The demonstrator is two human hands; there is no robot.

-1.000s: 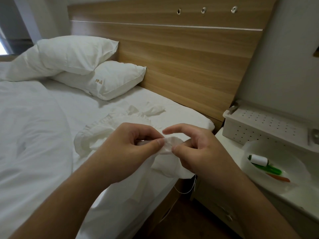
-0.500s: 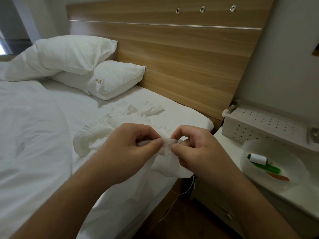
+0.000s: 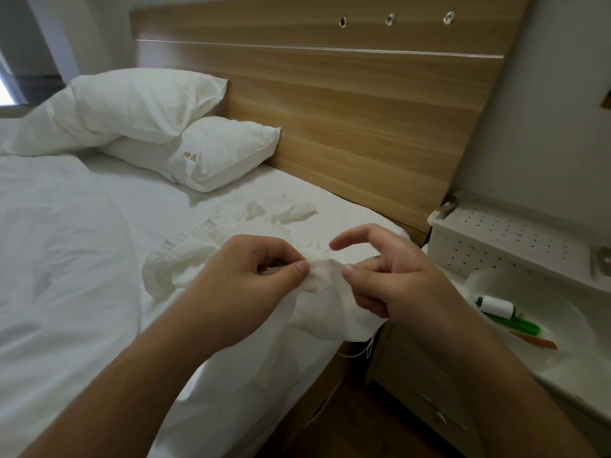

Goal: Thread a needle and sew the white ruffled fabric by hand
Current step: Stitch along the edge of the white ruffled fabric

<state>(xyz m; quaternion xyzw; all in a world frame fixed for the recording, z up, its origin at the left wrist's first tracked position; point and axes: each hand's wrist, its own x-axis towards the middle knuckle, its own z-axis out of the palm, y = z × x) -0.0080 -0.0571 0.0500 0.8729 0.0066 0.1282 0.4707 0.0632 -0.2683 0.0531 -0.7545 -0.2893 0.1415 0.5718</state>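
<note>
The white ruffled fabric [image 3: 325, 294] lies bunched at the bed's right edge, and part of it is lifted between my hands. My left hand [image 3: 251, 282] pinches a fold of it between thumb and forefinger. My right hand [image 3: 393, 279] is just to the right; its thumb presses the same fold against curled lower fingers, and its index finger is raised clear. A thin white thread [image 3: 369, 346] dangles below the fabric beside the bed. I see no needle; it is too small or hidden. A white thread spool [image 3: 496, 305] lies in a white dish [image 3: 568, 328] on the nightstand.
A green tool [image 3: 517, 323] and an orange one [image 3: 535, 342] lie in the dish beside the spool. A white perforated box [image 3: 502, 241] stands behind it. Two pillows [image 3: 211, 153] lean on the wooden headboard [image 3: 363, 104]. A white duvet [image 3: 49, 259] covers the bed at left.
My right index finger, curled down onto the fold half a second ago, has lifted and straightened. My left hand keeps its pinch in the same place.
</note>
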